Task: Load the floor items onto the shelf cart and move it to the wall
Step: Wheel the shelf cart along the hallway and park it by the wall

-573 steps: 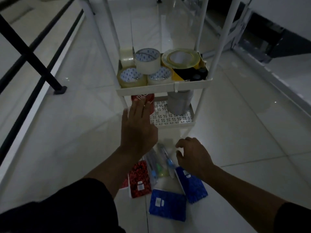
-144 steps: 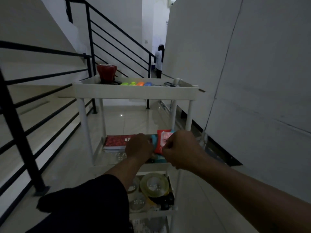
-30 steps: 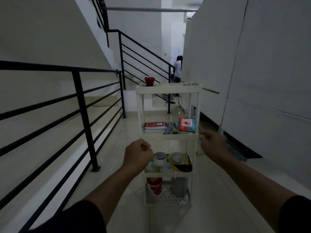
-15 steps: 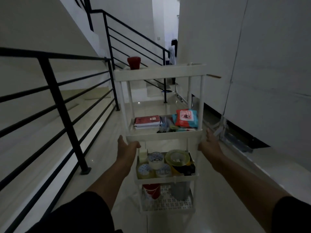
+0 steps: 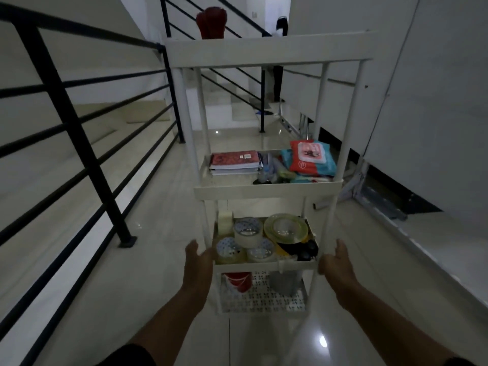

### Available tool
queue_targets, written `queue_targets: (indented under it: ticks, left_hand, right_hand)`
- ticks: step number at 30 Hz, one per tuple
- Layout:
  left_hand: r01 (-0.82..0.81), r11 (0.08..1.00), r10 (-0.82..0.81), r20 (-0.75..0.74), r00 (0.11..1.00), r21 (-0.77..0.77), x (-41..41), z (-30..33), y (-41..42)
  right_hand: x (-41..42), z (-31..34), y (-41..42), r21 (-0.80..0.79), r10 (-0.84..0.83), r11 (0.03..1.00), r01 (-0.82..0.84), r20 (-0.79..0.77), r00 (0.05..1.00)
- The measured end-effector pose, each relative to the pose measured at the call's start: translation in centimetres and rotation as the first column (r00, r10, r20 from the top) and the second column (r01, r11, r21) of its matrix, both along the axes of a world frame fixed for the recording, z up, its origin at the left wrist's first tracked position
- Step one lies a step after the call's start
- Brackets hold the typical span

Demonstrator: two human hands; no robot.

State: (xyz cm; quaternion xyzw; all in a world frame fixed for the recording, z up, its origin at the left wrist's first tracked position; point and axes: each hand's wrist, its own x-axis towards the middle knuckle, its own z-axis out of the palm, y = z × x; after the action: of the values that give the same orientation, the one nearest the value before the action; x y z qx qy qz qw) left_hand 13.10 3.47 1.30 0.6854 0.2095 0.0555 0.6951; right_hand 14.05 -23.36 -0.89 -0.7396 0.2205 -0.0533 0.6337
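Observation:
A tall white shelf cart (image 5: 266, 190) stands on the tiled floor in front of me. Its second tier carries red notebooks (image 5: 233, 159), pens and a wipes pack (image 5: 311, 158). Tape rolls (image 5: 248, 235) fill the third tier, and a red cup (image 5: 239, 281) and a grey cup (image 5: 285, 282) stand on the bottom tier. A red pot (image 5: 211, 22) sits on top. My left hand (image 5: 198, 262) presses against the left side of the third tier. My right hand (image 5: 336, 262) holds the right post at the same height.
A black stair railing (image 5: 79, 138) runs along the left. A white wall (image 5: 422, 101) rises on the right with a metal rail (image 5: 380, 196) at its foot. Stairs climb behind the cart, and a person (image 5: 280, 27) stands far back.
Both hands have dropped from the second tier's edges to the third tier's sides. The cart now looks closer and larger in view.

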Motion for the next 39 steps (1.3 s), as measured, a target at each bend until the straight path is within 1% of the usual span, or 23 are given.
queue_targets:
  ticks: [1, 3, 5, 7, 11, 13, 15, 16, 17, 19, 21, 23, 24, 26, 28, 31, 33, 36, 39]
  left_hand:
    - [0.025, 0.999, -0.026, -0.047, 0.999, -0.019, 0.0, -1.1, 0.0]
    - [0.077, 0.996, -0.081, -0.094, 0.992, -0.042, 0.1, -2.6, 0.0]
    - [0.165, 0.985, -0.170, -0.111, 0.979, -0.056, 0.1, -3.3, -0.2]
    - [0.197, 0.976, -0.210, -0.169, 0.963, -0.093, 0.1, -3.2, -0.2]
    - [0.249, 0.963, -0.264, -0.209, 0.942, -0.100, -0.7, -1.5, 0.2]
    - [0.278, 0.959, -0.284, -0.219, 0.933, -0.058, -1.6, -0.3, 0.4]
    - [0.253, 0.965, -0.222, -0.296, 0.929, 0.071, -2.6, 0.7, 0.6]
    - [0.267, 0.953, -0.207, -0.337, 0.918, 0.141, -3.1, 1.2, 0.7]
    - [0.287, 0.935, -0.204, -0.346, 0.916, 0.209, -3.9, 2.1, 0.7]
    - [0.320, 0.874, -0.218, -0.293, 0.931, 0.364, -5.4, 4.0, 1.0]
    - [0.323, 0.783, -0.238, -0.224, 0.945, 0.532, -6.7, 6.1, 1.4]
    - [0.312, 0.696, -0.257, -0.181, 0.949, 0.647, -8.5, 9.0, 1.8]
    - [0.299, 0.671, -0.274, -0.148, 0.950, 0.679, -9.6, 10.6, 2.0]
    - [0.256, 0.656, -0.290, -0.076, 0.954, 0.710, -11.8, 13.9, 2.2]
    - [0.224, 0.643, -0.302, -0.026, 0.953, 0.732, -15.0, 17.7, 1.8]
    - [0.150, 0.630, -0.303, 0.063, 0.951, 0.762, -21.0, 22.9, 0.7]
    - [0.071, 0.613, -0.304, 0.152, 0.941, 0.787, -26.2, 25.6, -0.2]
    - [-0.032, 0.628, -0.291, 0.273, 0.917, 0.778, -34.2, 27.4, -1.0]
    - [-0.081, 0.643, -0.275, 0.327, 0.904, 0.762, -40.2, 28.0, -1.1]
  right_hand:
    - [0.0, -1.1, -0.1, 0.001, 0.038, 0.999, -0.038, -0.041, 0.998]
    - [0.1, -2.6, 0.0, -0.006, 0.103, 0.995, -0.103, -0.089, 0.991]
    - [0.3, -3.2, 0.0, 0.008, 0.175, 0.985, -0.175, -0.117, 0.978]
    - [0.1, -3.2, -0.2, 0.007, 0.256, 0.966, -0.258, -0.151, 0.955]
    - [-1.3, -1.2, -1.6, -0.101, 0.371, 0.909, -0.404, -0.241, 0.897]
    - [-2.5, 0.3, -1.5, -0.153, 0.362, 0.904, -0.400, -0.228, 0.904]
    - [-3.5, 1.6, -1.3, -0.186, 0.308, 0.919, -0.347, -0.209, 0.928]
    - [-4.0, 2.3, -1.2, -0.225, 0.277, 0.921, -0.318, -0.199, 0.940]
    - [-4.6, 3.2, -1.0, -0.281, 0.255, 0.911, -0.301, -0.187, 0.949]
    - [-6.0, 5.7, -0.7, -0.411, 0.242, 0.869, -0.278, -0.138, 0.960]
    - [-7.6, 9.0, -0.4, -0.530, 0.265, 0.806, -0.265, -0.078, 0.961]
    - [-9.6, 12.9, -0.2, -0.645, 0.284, 0.729, -0.230, -0.022, 0.959]
    - [-10.6, 14.6, -0.2, -0.692, 0.297, 0.693, -0.204, 0.015, 0.955]
    - [-13.0, 18.1, -0.4, -0.754, 0.321, 0.638, -0.156, 0.075, 0.944]
    - [-16.3, 21.3, -0.6, -0.787, 0.339, 0.606, -0.117, 0.122, 0.933]
    - [-22.4, 25.8, -1.1, -0.800, 0.373, 0.597, -0.060, 0.210, 0.904]
    - [-27.1, 28.2, -1.5, -0.806, 0.386, 0.591, -0.018, 0.264, 0.884]
    - [-34.3, 30.7, -2.3, -0.802, 0.411, 0.597, 0.009, 0.315, 0.855]
    - [-39.8, 31.1, -2.8, -0.805, 0.441, 0.593, 0.023, 0.349, 0.827]
